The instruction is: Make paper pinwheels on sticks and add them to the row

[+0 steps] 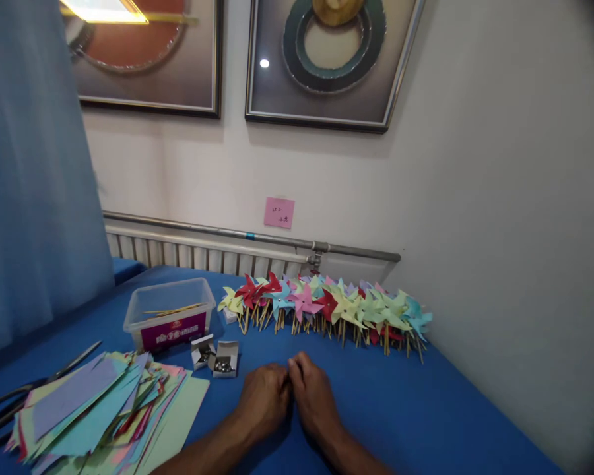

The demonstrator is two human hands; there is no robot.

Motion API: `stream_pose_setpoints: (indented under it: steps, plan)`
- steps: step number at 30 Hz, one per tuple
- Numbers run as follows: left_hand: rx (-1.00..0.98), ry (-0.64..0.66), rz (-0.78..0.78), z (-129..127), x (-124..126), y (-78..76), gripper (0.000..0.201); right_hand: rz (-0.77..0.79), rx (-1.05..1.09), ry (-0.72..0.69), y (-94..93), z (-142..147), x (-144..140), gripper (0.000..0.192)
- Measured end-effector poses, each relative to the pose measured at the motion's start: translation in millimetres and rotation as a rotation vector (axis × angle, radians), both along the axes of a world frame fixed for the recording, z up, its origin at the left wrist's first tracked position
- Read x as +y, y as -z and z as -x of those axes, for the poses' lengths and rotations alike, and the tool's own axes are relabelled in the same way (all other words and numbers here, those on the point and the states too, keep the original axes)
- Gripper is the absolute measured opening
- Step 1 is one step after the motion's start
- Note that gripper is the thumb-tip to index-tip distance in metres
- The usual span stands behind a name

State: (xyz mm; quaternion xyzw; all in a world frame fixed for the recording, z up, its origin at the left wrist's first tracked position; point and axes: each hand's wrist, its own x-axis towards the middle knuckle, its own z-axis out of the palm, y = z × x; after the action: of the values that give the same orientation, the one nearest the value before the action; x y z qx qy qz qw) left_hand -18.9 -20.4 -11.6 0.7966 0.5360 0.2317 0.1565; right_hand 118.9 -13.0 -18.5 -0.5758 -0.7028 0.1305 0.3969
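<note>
The room was evenly, moderately lit, with a ceiling lamp's bright glare mirrored in the glass of the left framed picture (143, 53) and a small light spot on the frame beside it. Far right of that picture the corners darkened and blurred, and straight lines bent near the edges.

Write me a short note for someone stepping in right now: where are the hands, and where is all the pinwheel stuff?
Left hand and right hand: resting together, fingertips touching, on the blue table. Whether they pinch anything is hidden.

Things: stack of coloured paper sheets at the left, scissors along its far-left edge. Two small open boxes of metal pins just beyond the left hand. Clear tub with wooden sticks behind them.

Done: a long row of finished pinwheels lies along the wall.

Left: judging by the thick paper stack, many sheets are still unused.
</note>
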Motion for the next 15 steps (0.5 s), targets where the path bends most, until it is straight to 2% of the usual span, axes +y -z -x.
stream_pose_setpoints:
  steps: [4, 7, 10, 15]
  plan:
    - [0.046, -0.031, -0.033, 3.5, 2.9, 0.3, 0.026, -0.04, 0.039, -0.103, 8.5, -3.9, -41.9, 0.04]
    - [0.095, -0.042, -0.06, 6.3, 5.1, 0.6, 0.023, -0.08, -0.048, -0.175, 18.8, -4.5, -59.3, 0.044]
    - [0.156, -0.063, -0.083, 8.9, 6.6, 0.8, 0.025, -0.113, -0.117, -0.184, 24.4, -2.2, -61.0, 0.047]
    - [0.256, -0.076, -0.164, 10.2, 7.0, 2.6, 0.029, -0.096, -0.065, -0.039, 16.4, -6.4, -49.9, 0.049]
